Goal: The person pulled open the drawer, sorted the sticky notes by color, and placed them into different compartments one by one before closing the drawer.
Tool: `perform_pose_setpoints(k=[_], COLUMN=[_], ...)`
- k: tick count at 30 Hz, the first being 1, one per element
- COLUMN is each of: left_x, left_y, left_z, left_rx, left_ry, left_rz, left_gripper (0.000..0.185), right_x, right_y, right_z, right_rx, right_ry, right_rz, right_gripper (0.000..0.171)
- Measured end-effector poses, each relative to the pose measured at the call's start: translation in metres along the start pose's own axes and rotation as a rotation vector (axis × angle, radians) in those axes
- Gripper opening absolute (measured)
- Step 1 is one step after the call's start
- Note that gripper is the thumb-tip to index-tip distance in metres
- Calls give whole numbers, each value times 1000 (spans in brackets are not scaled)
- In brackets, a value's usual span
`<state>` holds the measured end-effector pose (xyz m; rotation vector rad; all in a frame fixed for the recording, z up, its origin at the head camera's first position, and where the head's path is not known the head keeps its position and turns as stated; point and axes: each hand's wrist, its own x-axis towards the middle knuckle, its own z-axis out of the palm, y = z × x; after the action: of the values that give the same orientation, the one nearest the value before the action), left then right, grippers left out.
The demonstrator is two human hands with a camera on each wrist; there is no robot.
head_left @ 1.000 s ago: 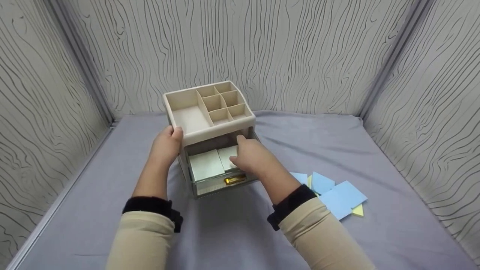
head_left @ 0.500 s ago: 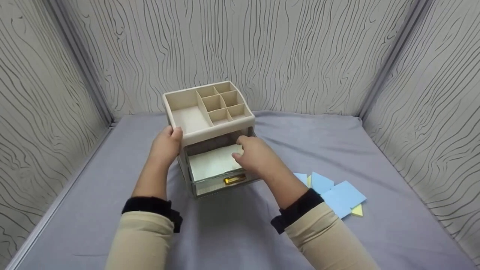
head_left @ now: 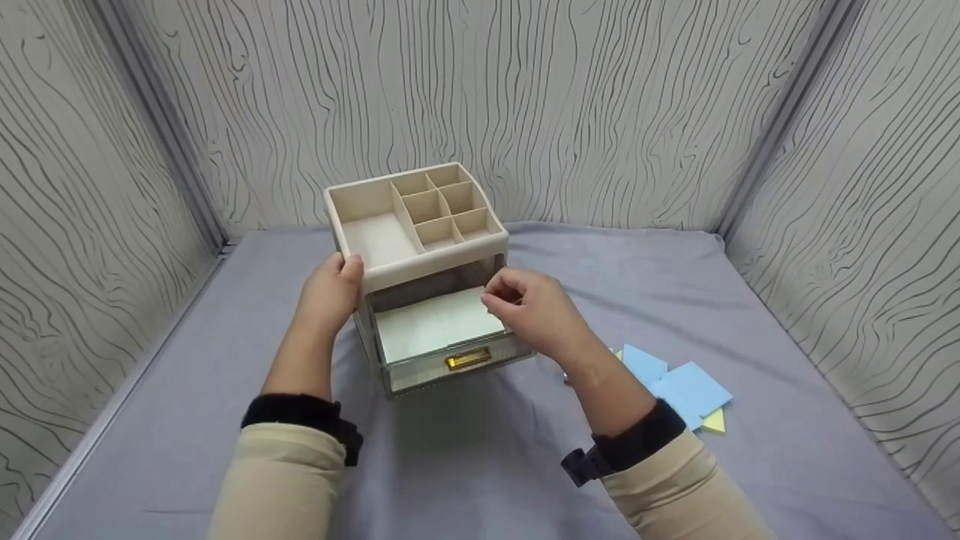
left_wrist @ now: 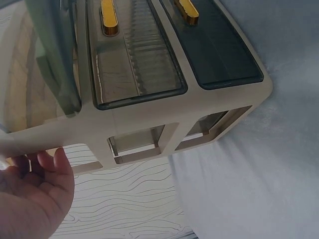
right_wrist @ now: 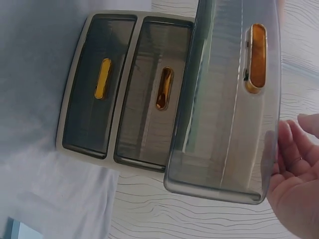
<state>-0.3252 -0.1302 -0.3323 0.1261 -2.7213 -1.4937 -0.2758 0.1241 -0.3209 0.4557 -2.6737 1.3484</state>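
Note:
A beige desktop organizer [head_left: 435,264] stands in the middle, its top divided into compartments. Its uppermost clear drawer [right_wrist: 219,149] is pulled out and holds pale square note pads [head_left: 412,330] lying side by side. My left hand [head_left: 330,292] grips the organizer's upper left side, thumb on the rim and fingers curled at the side opening. By the drawer's right edge is my right hand [head_left: 536,307], fingers bent and thumb near the index finger. The right wrist view shows no object in this hand [right_wrist: 299,174], its fingertips right at the drawer's side.
Blue notes [head_left: 694,394] and yellow notes [head_left: 715,421] lie in a loose pile on the grey cloth [head_left: 787,465], right of the organizer. Two lower drawers with gold handles [right_wrist: 102,78] are closed. Wood-grain panels [head_left: 600,112] enclose the table at the back and sides.
My right hand has moved right, from over the pads to the drawer's right edge. The pads now lie flush, the seam between them fainter. My left hand keeps its grip.

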Motion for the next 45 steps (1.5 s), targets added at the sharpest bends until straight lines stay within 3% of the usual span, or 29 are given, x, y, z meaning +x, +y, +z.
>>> perform_pose_setpoints(k=[12, 21, 28, 39, 45], left_x=[0, -1, -1, -2, -2], left_y=[0, 0, 0, 2, 2], left_z=[1, 0, 1, -2, -1], left_rx=[-25, -32, -22, -38, -24], left_ry=[-4, 5, 9, -39, -5], left_rz=[-5, -3, 6, -9, -6], left_gripper=[29, 29, 28, 29, 29], right_x=[-18, -31, -38, -42, -42], right_y=[8, 14, 27, 39, 40], right_z=[-5, -1, 8, 29, 32], right_rx=[76, 73, 42, 145, 173], right_ry=[-4, -183, -245, -220, -201], right_rz=[7, 82, 159, 153, 111], right_gripper=[20, 29, 29, 38, 34])
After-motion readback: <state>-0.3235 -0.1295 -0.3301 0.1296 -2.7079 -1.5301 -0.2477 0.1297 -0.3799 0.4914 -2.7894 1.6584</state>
